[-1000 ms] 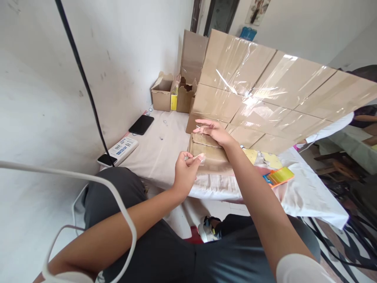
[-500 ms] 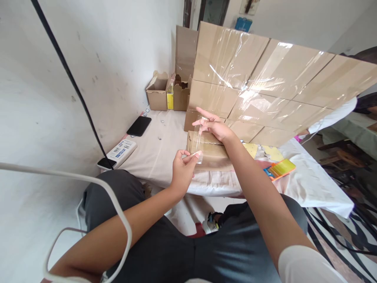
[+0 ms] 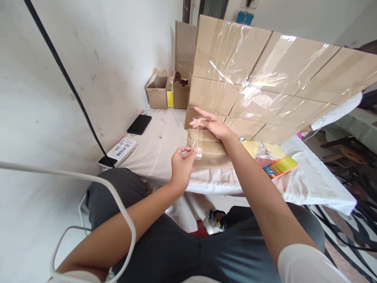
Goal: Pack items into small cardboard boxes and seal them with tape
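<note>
A short strip of clear tape stretches between my two hands, above the near cardboard box. My left hand is closed in a pinch, thumb against finger, on the strip's lower end. At the upper end, my right hand grips the tape between its thumb and curled fingers, while the index finger points out to the left. The small box lies on the cloth-covered table beneath my hands. Behind it rises a tall stack of taped cardboard boxes with shiny tape across the faces.
Open small boxes stand by the wall at the back left. A black phone and a white device lie on the left of the table. An orange and yellow packet rests at right. A white cable loops in front.
Both hands keep hold of the tape, with only a slight shift. The strip tilts a little differently, and the whole view has moved slightly.
</note>
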Available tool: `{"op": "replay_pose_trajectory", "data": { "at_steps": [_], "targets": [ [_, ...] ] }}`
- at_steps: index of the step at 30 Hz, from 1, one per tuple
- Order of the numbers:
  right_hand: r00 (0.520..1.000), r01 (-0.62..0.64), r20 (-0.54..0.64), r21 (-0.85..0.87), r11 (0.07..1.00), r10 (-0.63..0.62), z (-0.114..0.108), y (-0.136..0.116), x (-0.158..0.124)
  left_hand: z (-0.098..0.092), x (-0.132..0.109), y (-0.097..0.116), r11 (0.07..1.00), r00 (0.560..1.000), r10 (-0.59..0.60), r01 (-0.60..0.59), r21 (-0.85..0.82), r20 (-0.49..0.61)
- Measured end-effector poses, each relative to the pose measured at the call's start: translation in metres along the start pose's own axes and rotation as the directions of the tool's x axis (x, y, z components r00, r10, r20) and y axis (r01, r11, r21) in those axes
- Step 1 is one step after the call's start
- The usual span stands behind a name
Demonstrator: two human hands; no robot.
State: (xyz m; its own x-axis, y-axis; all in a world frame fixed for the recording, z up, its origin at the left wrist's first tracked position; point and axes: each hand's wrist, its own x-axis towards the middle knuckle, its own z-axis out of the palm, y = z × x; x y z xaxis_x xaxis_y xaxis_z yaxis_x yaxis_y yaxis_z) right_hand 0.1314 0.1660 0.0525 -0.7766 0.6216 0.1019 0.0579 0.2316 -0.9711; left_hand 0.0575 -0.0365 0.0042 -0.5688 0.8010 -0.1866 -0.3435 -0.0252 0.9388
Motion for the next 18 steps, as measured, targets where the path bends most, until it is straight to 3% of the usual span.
{"op": "replay_pose_trajectory", "data": {
  "at_steps": [9,18],
  "targets": [
    [1.000,-0.006,0.009,-0.002,1.000,0.006,-0.0017,0.0053,0.0063,0.0003,-0.0002,0.0014,0.999,0.999,0.040,-0.040,0.005,0.027],
    [0.998,0.019,0.053,0.019,1.000,-0.020,-0.0001,0.0072,0.0074,-0.0086,-0.0003,0.0064,0.999,0.999,-0.001,0.002,0.033,-0.048]
  ]
}}
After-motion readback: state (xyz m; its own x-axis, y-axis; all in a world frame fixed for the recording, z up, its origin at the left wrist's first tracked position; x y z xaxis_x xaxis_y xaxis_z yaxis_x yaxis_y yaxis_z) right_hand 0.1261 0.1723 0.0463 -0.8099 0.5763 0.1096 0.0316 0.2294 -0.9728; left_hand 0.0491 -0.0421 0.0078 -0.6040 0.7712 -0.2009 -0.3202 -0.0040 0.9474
